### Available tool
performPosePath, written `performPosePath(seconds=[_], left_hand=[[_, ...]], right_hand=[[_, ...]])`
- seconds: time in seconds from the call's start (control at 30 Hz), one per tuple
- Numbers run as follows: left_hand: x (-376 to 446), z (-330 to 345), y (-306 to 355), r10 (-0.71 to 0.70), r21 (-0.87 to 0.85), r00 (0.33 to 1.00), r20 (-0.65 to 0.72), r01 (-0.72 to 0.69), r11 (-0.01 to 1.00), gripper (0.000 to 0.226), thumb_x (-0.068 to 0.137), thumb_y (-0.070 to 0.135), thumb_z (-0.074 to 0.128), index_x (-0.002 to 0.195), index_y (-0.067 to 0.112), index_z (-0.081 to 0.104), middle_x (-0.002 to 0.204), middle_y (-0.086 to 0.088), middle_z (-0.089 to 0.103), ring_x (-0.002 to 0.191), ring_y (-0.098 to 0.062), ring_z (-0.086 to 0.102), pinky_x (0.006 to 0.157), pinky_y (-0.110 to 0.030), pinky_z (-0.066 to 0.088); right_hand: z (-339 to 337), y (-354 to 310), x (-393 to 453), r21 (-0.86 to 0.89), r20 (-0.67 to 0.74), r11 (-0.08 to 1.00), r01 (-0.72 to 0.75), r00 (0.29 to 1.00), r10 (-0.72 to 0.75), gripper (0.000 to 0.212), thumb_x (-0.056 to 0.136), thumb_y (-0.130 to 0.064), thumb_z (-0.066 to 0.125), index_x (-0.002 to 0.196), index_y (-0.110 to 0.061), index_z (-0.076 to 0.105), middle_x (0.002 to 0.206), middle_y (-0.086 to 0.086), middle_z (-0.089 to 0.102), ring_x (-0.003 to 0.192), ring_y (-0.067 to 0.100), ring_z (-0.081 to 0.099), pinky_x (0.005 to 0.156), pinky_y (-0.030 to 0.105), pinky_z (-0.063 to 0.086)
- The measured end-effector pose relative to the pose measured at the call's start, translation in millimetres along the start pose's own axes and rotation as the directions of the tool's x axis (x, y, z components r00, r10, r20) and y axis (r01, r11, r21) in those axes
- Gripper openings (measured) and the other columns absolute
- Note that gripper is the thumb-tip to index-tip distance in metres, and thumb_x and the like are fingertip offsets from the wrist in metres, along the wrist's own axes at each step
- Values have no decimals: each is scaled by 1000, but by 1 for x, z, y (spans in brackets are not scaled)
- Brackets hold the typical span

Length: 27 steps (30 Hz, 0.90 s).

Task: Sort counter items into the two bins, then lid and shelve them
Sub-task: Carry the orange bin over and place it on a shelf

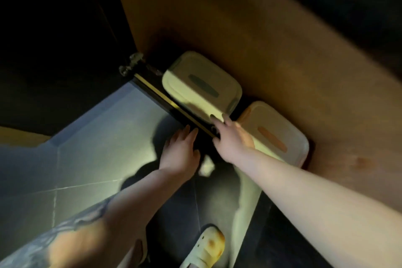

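right hand (233, 137) flat, fingers straight, touching near corner of blue-handled bin (201, 86); left hand (181, 152) relaxed, empty. both lidded bins low in cabinet (250, 35), side by side. probably rigid, slick plastic; best pushed at rim.

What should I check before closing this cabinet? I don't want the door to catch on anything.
1. Lid on bin with dark handle: ok, lid appears seated.
2. Lid on bin with orange handle: ok, as far as visible.
3. Bins fully inside the cabinet's front edge: cannot tell; both sit close to it.
4. Right hand out of the door's path: not ok, its open fingers reach the dark-handled bin's corner.
5. Left hand out of the way: not ok, it is open at the front edge.
6. Door hinge unobstructed: ok.
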State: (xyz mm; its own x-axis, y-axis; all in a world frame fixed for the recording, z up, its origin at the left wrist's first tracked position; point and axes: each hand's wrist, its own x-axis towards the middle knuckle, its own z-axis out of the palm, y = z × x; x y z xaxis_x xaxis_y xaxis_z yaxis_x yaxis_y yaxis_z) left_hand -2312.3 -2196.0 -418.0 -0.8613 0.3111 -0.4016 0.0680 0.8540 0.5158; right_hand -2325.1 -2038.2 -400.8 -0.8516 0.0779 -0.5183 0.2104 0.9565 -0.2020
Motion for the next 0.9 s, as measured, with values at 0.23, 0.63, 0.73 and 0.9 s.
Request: performPosePath(seconds=[0.23, 0.63, 0.73, 0.9], left_hand=[[-105, -204, -16, -97, 39, 933, -347, 118, 992, 64, 90, 27, 56, 148, 28, 28, 157, 0, 24, 144, -19, 22, 117, -33, 16], [-250, -431, -164, -406, -189, 637, -655, 383, 904, 61, 82, 13, 62, 141, 13, 44, 151, -11, 35, 138, -28, 34, 112, -39, 31], [-248, -446, -210, -513, -308, 625, -588, 414, 857, 60, 86, 16, 58, 144, 14, 39, 154, -7, 31, 141, -23, 29, 113, -37, 29], [-230, -441, -257, -496, -393, 748, -440, 337, 856, 69, 87, 15, 59, 149, 17, 28, 158, -1, 19, 145, -17, 20, 115, -34, 24]], right_hand=[[-127, -134, -108, -7, -13, 968, 250, 968, -251, 66, 96, -29, 45, 149, -44, 11, 161, -5, 6, 144, 23, 20, 111, 41, 29], [-222, -385, -193, -70, -168, 810, 583, 793, -585, 64, 92, -22, 48, 149, -35, 22, 159, -2, 18, 143, 21, 21, 111, 39, 28], [-214, -443, -179, -80, -130, 830, 551, 820, -557, 66, 91, -19, 47, 150, -32, 21, 159, -1, 16, 145, 20, 16, 115, 40, 21], [-182, -524, -144, -186, -47, 857, 480, 867, -496, 74, 91, -15, 50, 153, -25, 11, 162, 2, 4, 148, 21, 0, 119, 42, 5]])
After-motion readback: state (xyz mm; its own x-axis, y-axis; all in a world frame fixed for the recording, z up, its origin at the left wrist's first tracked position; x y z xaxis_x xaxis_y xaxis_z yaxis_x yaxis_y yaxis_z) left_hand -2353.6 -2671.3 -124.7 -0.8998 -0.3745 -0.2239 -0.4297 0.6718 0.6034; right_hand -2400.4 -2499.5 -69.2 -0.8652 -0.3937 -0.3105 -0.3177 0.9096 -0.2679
